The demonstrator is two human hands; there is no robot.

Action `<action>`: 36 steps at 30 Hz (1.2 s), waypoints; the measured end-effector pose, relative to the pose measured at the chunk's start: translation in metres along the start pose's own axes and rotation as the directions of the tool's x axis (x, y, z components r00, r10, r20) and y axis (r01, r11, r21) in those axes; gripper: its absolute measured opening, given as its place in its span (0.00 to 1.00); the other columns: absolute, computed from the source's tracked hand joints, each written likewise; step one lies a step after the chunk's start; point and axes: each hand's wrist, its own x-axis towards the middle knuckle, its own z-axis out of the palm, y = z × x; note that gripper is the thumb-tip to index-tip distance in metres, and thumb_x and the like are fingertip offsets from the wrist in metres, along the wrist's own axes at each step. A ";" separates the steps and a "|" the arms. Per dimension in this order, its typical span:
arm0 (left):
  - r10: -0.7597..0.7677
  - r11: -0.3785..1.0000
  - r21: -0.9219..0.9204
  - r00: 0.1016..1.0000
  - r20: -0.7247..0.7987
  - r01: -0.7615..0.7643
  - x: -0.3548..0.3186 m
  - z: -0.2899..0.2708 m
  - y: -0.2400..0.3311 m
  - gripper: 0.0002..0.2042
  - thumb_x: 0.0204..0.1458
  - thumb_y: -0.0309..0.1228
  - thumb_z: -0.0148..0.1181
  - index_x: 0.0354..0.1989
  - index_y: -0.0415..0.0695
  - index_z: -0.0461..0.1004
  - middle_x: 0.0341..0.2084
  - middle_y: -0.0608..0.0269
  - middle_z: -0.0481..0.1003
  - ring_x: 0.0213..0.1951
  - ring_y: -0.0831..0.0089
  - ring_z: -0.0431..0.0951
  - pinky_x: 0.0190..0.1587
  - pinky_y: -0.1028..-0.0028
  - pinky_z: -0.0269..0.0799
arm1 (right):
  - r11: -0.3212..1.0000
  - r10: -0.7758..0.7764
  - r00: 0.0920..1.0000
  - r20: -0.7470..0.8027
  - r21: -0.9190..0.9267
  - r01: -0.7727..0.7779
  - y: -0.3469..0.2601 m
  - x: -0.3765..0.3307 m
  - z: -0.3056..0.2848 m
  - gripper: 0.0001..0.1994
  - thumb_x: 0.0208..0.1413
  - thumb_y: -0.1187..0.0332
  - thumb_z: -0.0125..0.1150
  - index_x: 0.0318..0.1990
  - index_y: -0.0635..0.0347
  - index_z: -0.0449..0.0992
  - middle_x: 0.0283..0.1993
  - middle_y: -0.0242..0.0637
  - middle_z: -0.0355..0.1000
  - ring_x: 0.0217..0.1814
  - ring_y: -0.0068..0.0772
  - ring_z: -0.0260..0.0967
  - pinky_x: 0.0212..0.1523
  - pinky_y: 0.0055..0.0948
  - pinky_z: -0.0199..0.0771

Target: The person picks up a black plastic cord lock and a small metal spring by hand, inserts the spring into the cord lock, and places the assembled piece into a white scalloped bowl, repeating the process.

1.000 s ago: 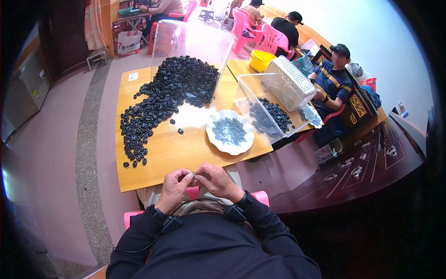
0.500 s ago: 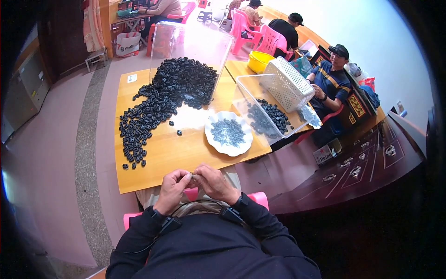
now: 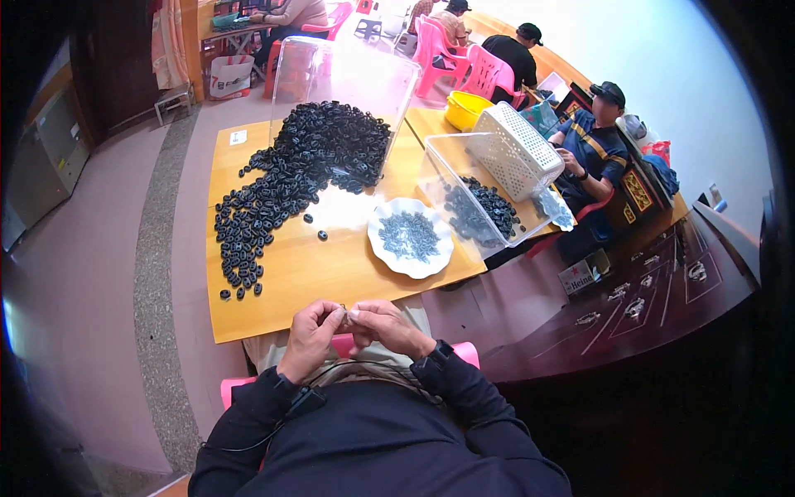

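Observation:
My left hand and my right hand meet just off the table's near edge, above my lap. Both are closed, thumbs and fingertips pinched together. Between them is something too small to make out. Past my hands, a white scalloped plate bears many tiny grey pieces. Left of the plate, small black oval parts with holes spread from a big heap toward the near left of the table. Two loose black ovals lie between the heap and the plate.
A clear plastic bin lies tipped behind the heap. Right of the plate, another clear bin holds black parts, with a white perforated basket leaning in it. A yellow basin stands behind. A co-worker sits at the right.
My right hand has shifted slightly right and its fingers have turned a little at the pinch. My left hand stays nearly in place. The table items show only a slight camera shift.

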 end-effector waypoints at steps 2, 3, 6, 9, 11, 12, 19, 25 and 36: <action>-0.012 1.000 -0.008 1.000 -0.020 0.012 -0.001 0.001 0.001 0.08 0.60 0.29 0.52 0.36 0.36 0.73 0.26 0.67 0.74 0.29 0.82 0.73 0.34 0.81 0.70 | 0.997 0.031 0.999 0.044 -0.066 -0.028 0.003 0.001 -0.006 0.14 0.64 0.61 0.48 0.32 0.62 0.70 0.24 0.28 0.66 0.26 0.18 0.66 0.30 0.24 0.74; -0.023 1.000 -0.016 0.999 -0.042 0.022 -0.001 0.001 0.001 0.08 0.60 0.29 0.52 0.36 0.37 0.73 0.26 0.68 0.74 0.29 0.81 0.73 0.34 0.81 0.70 | 0.997 0.037 0.998 0.044 -0.063 -0.034 0.004 0.002 -0.009 0.14 0.64 0.61 0.48 0.32 0.62 0.70 0.24 0.28 0.66 0.26 0.18 0.66 0.30 0.24 0.74; -0.073 0.997 -0.037 0.994 -0.085 0.070 0.000 0.001 0.003 0.08 0.60 0.29 0.53 0.36 0.37 0.73 0.26 0.68 0.74 0.29 0.81 0.73 0.34 0.80 0.71 | 0.866 -0.331 0.924 -0.194 -0.452 0.215 -0.003 0.006 -0.028 0.09 0.62 0.67 0.53 0.35 0.65 0.72 0.25 0.30 0.68 0.24 0.20 0.69 0.25 0.23 0.73; -0.078 0.996 -0.044 0.994 -0.078 0.074 0.002 0.002 0.004 0.07 0.60 0.29 0.53 0.36 0.37 0.73 0.26 0.67 0.74 0.29 0.81 0.74 0.35 0.80 0.71 | 0.552 -0.616 0.737 -0.276 -0.819 0.155 -0.023 0.005 -0.065 0.06 0.61 0.71 0.54 0.36 0.65 0.73 0.23 0.31 0.68 0.23 0.20 0.69 0.23 0.22 0.70; -0.086 0.996 -0.044 0.994 -0.067 0.083 0.002 0.000 0.002 0.07 0.60 0.29 0.53 0.36 0.37 0.73 0.26 0.68 0.73 0.29 0.81 0.74 0.35 0.80 0.71 | 0.420 -0.712 0.641 -0.287 -0.906 0.060 -0.035 0.008 -0.085 0.06 0.58 0.71 0.56 0.35 0.66 0.74 0.23 0.37 0.71 0.24 0.25 0.71 0.25 0.25 0.69; -0.098 0.995 -0.041 0.993 -0.068 0.096 0.002 0.000 0.003 0.07 0.60 0.29 0.53 0.36 0.37 0.73 0.26 0.68 0.73 0.29 0.81 0.74 0.36 0.80 0.71 | 0.365 -0.746 0.610 -0.265 -0.930 0.043 -0.038 0.013 -0.095 0.06 0.57 0.72 0.57 0.34 0.66 0.74 0.24 0.41 0.72 0.25 0.29 0.71 0.27 0.27 0.70; -0.140 0.984 -0.118 0.988 -0.066 0.132 0.004 0.000 -0.001 0.09 0.59 0.30 0.54 0.35 0.35 0.73 0.26 0.67 0.74 0.28 0.82 0.74 0.35 0.80 0.73 | 0.203 -0.797 0.577 -0.179 -0.979 -0.023 -0.051 0.020 -0.102 0.05 0.54 0.74 0.57 0.35 0.64 0.76 0.31 0.49 0.73 0.32 0.46 0.73 0.32 0.36 0.71; -0.192 0.964 -0.191 0.981 -0.029 0.184 0.000 -0.001 0.001 0.08 0.60 0.30 0.53 0.37 0.37 0.73 0.27 0.67 0.74 0.30 0.81 0.74 0.38 0.80 0.73 | 0.708 -0.511 0.859 -0.039 -0.586 0.395 -0.018 0.010 -0.018 0.07 0.53 0.77 0.62 0.40 0.68 0.76 0.36 0.34 0.73 0.31 0.18 0.68 0.29 0.18 0.68; -0.191 0.935 -0.303 0.981 0.010 0.185 0.002 -0.002 0.002 0.08 0.60 0.28 0.52 0.37 0.34 0.73 0.29 0.64 0.75 0.31 0.81 0.75 0.37 0.80 0.73 | 0.758 -0.524 0.852 -0.018 -0.465 0.456 0.000 0.016 0.002 0.04 0.55 0.81 0.58 0.37 0.69 0.76 0.39 0.37 0.71 0.32 0.21 0.71 0.30 0.17 0.73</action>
